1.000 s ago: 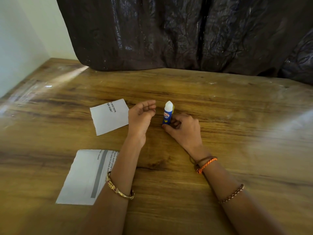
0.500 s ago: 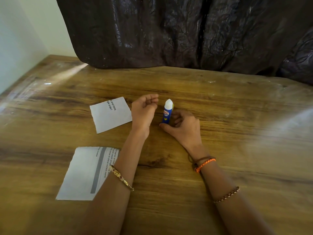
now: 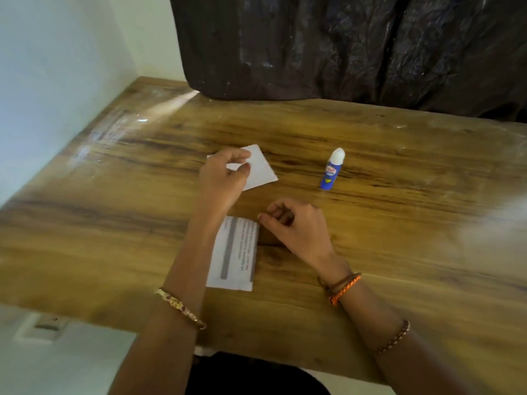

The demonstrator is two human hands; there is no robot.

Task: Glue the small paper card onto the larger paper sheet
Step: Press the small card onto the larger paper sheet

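Now we pinch the small paper card [image 3: 261,171] with our left hand [image 3: 224,178], fingers [image 3: 242,155] and thumb closed on its near-left part. It sits just behind the larger paper sheet [image 3: 236,252], which lies long-ways toward us on the surface [image 3: 399,238]. Our right hand [image 3: 296,223] is beside the sheet, fingers loosely curled, holding nothing. Right of the card stands the capped glue stick [image 3: 332,172], nearer our right hand. Its label and the sheet's print are too blurry to read.
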